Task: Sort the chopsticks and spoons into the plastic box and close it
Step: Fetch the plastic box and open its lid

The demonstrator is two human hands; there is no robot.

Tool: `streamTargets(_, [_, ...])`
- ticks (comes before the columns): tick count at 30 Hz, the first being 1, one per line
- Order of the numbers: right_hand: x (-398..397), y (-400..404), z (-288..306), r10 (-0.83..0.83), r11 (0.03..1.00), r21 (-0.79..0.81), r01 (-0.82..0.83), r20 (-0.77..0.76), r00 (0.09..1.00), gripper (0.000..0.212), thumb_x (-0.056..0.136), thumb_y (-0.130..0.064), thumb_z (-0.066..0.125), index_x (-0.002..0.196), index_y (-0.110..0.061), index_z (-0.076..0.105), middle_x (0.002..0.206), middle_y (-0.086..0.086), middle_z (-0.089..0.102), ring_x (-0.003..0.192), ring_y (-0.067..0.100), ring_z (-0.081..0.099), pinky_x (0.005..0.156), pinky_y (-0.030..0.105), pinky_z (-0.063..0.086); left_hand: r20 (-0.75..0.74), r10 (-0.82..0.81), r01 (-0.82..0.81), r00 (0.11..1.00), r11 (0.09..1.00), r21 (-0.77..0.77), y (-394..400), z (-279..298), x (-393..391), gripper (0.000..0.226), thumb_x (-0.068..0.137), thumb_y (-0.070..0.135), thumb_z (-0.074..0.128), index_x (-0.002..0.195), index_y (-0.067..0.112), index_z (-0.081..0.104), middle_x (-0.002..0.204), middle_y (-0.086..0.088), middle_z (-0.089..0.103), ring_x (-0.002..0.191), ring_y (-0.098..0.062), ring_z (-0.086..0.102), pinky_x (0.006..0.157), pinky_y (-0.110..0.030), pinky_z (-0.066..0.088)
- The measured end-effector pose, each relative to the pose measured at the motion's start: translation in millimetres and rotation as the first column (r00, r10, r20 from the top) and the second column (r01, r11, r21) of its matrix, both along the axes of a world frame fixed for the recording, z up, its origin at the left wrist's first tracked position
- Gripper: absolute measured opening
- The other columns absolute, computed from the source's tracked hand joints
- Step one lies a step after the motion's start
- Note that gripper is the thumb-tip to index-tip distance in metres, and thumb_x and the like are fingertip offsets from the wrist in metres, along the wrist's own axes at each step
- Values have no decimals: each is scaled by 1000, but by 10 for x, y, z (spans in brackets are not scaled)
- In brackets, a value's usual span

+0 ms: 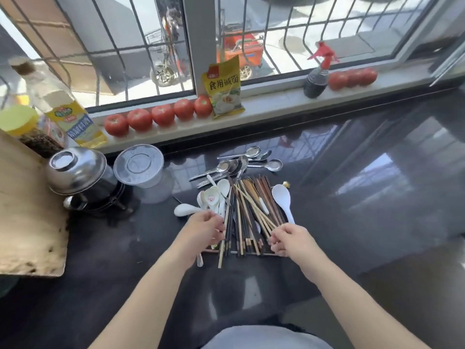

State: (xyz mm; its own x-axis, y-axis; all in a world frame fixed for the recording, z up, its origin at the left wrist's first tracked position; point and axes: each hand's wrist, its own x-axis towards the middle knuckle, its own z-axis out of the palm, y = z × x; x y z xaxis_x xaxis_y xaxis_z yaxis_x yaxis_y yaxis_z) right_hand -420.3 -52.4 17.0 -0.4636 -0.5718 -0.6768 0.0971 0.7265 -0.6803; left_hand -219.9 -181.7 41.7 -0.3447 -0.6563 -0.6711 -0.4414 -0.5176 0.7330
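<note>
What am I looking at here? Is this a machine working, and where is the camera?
No machine: a person works with bare hands, and the one camera sits on their head, looking forward and down. That is why both arms reach in from the bottom. On the dark counter lies a heap of chopsticks, with metal spoons behind it and white spoons to the left. The left hand is at the near ends of the chopsticks beside the white spoons; whether it grips anything I cannot tell. The right hand pinches a few light chopsticks. Tomatoes line the windowsill.
</note>
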Motion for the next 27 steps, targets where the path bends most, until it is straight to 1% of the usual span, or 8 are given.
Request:
streamTargets(6, [-927, 432, 309, -118, 985, -137, 107, -76, 990, 19, 99, -12, 52, 90, -5, 67, 81, 7, 68, 65, 19, 63, 66, 31, 56, 97, -181, 198, 979, 957, -212, 254, 414, -889, 13, 102, 23, 57, 101, 14, 66, 94, -5, 75, 86, -21, 74, 81, -36, 62])
streamTargets(8, [-1320, 568, 460, -136, 971, -210, 116, -84, 987, 19, 99, -10, 51, 88, -6, 65, 82, 8, 66, 62, 18, 61, 61, 27, 51, 96, -238, 255, 967, 929, -268, 368, 576, -1248, 13, 102, 23, 57, 100, 13, 66, 93, -7, 75, 83, -23, 74, 84, -43, 62])
streamTargets(10, [-1724, 698, 580, -143, 961, -254, 111, -110, 984, 18, 101, -10, 50, 91, -5, 66, 83, 9, 67, 62, 18, 60, 59, 25, 50, 51, -243, 247, 969, 921, -301, 496, 703, -1624, 13, 102, 19, 56, 99, 10, 65, 93, -10, 75, 76, -23, 71, 84, -47, 59])
streamTargets(15, [-2763, 1125, 796, -73, 965, -263, 19, -195, 978, 21, 100, -12, 50, 98, -3, 68, 85, 7, 70, 65, 15, 64, 62, 25, 52, 26, -215, 209, 976, 906, -369, 1010, 833, -2737, 18, 101, 10, 54, 84, 10, 58, 87, -14, 68, 63, -23, 64, 60, -29, 49])
streamTargets(17, [-3162, 1325, 863, -52, 972, -234, 0, -217, 975, 20, 100, -12, 50, 98, -2, 68, 86, 8, 70, 64, 14, 64, 58, 22, 53, 22, -225, 218, 974, 910, -354, 1248, 826, -3146, 16, 100, 11, 56, 84, 11, 60, 84, -12, 68, 57, -19, 64, 63, -32, 50])
streamTargets(19, [-3521, 1454, 930, -56, 975, -224, 3, -233, 971, 19, 100, -11, 51, 95, -3, 67, 87, 10, 70, 66, 16, 64, 57, 22, 52, 19, -258, 249, 966, 906, -344, 1439, 872, -3479, 13, 100, 16, 58, 90, 10, 63, 85, -9, 71, 63, -20, 68, 71, -38, 53])
streamTargets(21, [-3820, 1510, 1004, -65, 977, -213, 13, -242, 968, 18, 99, -11, 51, 91, -6, 66, 88, 10, 70, 68, 18, 64, 58, 22, 51, 13, -268, 255, 963, 902, -349, 1552, 963, -3748, 13, 99, 20, 60, 94, 10, 65, 85, -6, 73, 70, -20, 70, 76, -39, 55])
streamTargets(27, [-4499, 1340, 1170, -66, 969, -248, -2, -265, 962, 20, 100, -13, 50, 90, -10, 67, 90, 8, 71, 72, 18, 65, 64, 24, 54, 58, -272, 272, 960, 876, -397, 1486, 1182, -4431, 13, 100, 17, 57, 97, 6, 64, 85, -7, 71, 71, -21, 68, 74, -36, 52])
